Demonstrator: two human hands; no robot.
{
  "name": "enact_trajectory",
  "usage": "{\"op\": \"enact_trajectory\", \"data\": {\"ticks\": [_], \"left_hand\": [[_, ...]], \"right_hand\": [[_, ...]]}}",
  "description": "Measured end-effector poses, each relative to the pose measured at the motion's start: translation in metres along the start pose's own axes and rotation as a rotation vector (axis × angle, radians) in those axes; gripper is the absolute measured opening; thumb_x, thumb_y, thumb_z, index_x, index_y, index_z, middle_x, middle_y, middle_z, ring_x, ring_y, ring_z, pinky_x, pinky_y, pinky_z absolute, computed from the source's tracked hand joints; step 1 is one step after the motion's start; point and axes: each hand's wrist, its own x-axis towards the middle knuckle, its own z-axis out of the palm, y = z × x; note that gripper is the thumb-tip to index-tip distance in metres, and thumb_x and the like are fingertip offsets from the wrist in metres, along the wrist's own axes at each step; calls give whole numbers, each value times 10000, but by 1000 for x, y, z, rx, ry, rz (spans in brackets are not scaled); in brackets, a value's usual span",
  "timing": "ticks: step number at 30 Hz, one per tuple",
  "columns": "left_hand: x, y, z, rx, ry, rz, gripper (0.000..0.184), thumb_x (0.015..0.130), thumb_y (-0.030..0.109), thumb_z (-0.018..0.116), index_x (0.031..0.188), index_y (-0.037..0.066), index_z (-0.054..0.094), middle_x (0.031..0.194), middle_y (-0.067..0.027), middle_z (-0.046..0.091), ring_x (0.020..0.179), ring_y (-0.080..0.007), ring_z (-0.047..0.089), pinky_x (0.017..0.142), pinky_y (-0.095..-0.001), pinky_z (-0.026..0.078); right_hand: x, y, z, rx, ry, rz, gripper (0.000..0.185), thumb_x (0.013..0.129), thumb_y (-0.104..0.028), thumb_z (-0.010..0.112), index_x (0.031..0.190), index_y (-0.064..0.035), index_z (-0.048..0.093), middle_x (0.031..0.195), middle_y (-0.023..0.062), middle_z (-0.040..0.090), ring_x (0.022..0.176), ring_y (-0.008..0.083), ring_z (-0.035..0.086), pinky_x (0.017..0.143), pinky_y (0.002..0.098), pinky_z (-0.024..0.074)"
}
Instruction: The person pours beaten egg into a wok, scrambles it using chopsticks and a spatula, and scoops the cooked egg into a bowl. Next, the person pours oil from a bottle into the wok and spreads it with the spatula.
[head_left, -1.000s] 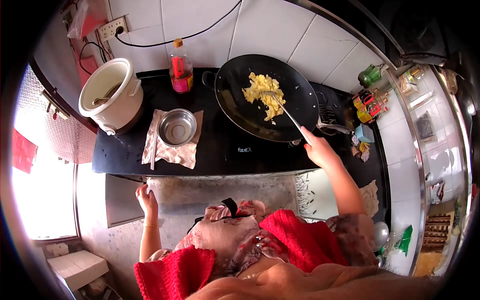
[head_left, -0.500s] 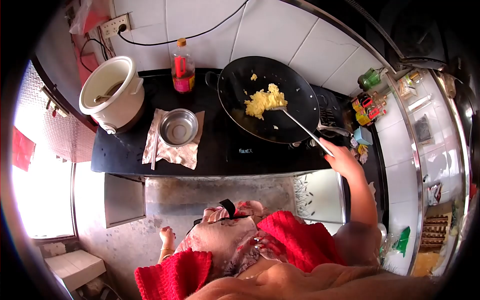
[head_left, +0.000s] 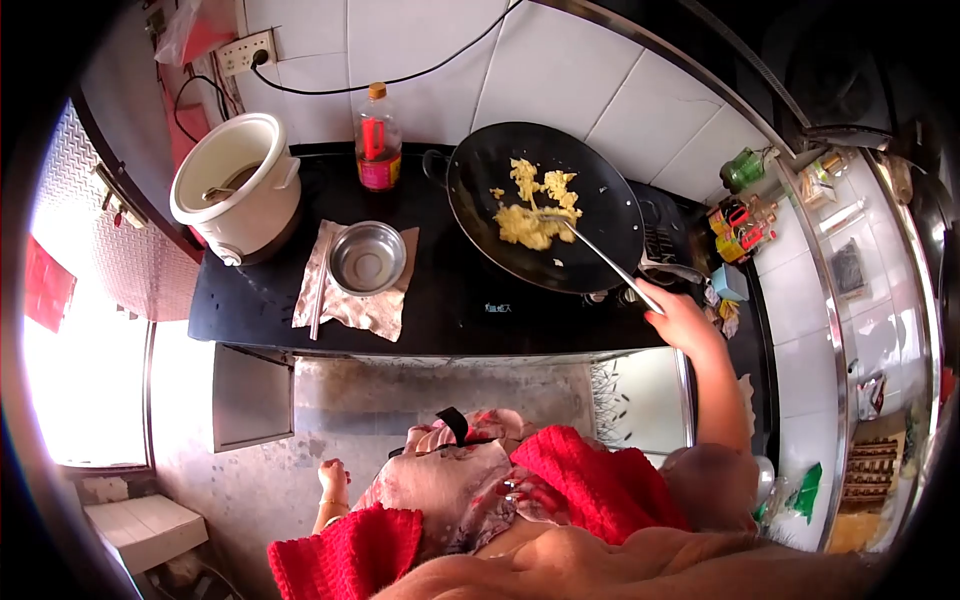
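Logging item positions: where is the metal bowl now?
In the head view, the metal bowl sits left of the wok, on a cloth beside chopsticks.

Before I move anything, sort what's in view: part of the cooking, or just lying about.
In the job:
- black wok
- scrambled egg
- metal spatula, in the right hand

Apparently just lying about:
- electric cooker
- sauce bottle
- metal bowl
- chopsticks
- cloth

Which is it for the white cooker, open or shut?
Open: no lid sits on the white cooker, and a utensil shows inside through its uncovered top. Cannot tell how full.
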Motion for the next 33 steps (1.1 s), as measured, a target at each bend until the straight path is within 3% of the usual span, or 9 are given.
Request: {"op": "enact_trajectory", "data": {"ticks": [8,9,10,13,14,19,22,31,33], "left_hand": [[-1,-47,-12,44,-20,-20,159,811,70,463,786,19,611,603,-56,540,459,-175,536,377,-299,420],[-3,-43,-12,39,-20,-32,160,813,72,462,792,20,612,608,-57,542,462,-175,538,378,-299,421],[-1,-40,-11,29,-24,-43,161,815,73,462,798,21,613,612,-58,544,465,-176,540,380,-299,421],[8,-29,-8,-4,-30,-87,166,821,77,459,816,24,616,625,-60,550,474,-178,544,384,-298,424],[10,-26,-7,-19,-31,-101,167,823,79,459,822,25,617,630,-61,552,477,-179,546,386,-298,425],[-1,5,3,-122,64,-186,191,829,81,443,787,27,621,635,-58,553,493,-178,556,397,-299,433],[2,-3,3,-111,37,-159,182,830,83,447,799,28,617,641,-60,555,493,-181,556,396,-301,432],[2,-34,-1,-12,-27,-133,160,832,89,457,835,30,605,658,-68,560,495,-189,558,394,-306,430],[5,-37,1,-11,-32,-138,156,832,91,459,843,31,602,661,-70,561,495,-190,558,393,-308,430]], "right_hand": [[-71,-29,-32,-47,-149,109,537,807,-61,582,1318,-169,457,780,233,586,613,320,566,620,353,453],[-58,-10,-15,-58,-33,-61,534,805,-57,583,1313,-164,460,795,238,590,608,326,563,625,347,459],[-25,-18,-3,-13,-63,126,525,808,-62,585,1309,-157,461,829,242,597,663,338,594,660,365,469],[30,3,26,57,91,-5,515,823,-78,585,1315,-152,451,978,242,610,845,350,622,751,352,474],[40,2,24,79,24,211,517,827,-80,583,1320,-161,448,1025,238,603,896,347,616,778,346,468],[67,-11,18,30,103,139,521,825,-91,580,1324,-155,443,1089,256,576,986,370,586,830,380,463],[82,6,50,-87,214,-56,503,812,-81,556,1304,-118,456,954,278,593,849,421,588,743,441,478],[-20,-19,-16,-104,-141,164,550,807,-71,566,1331,-169,431,873,256,602,762,393,605,676,418,475],[-5,-10,-3,-139,-74,82,561,802,-51,572,1333,-156,427,864,244,605,731,371,602,672,389,471]]}}
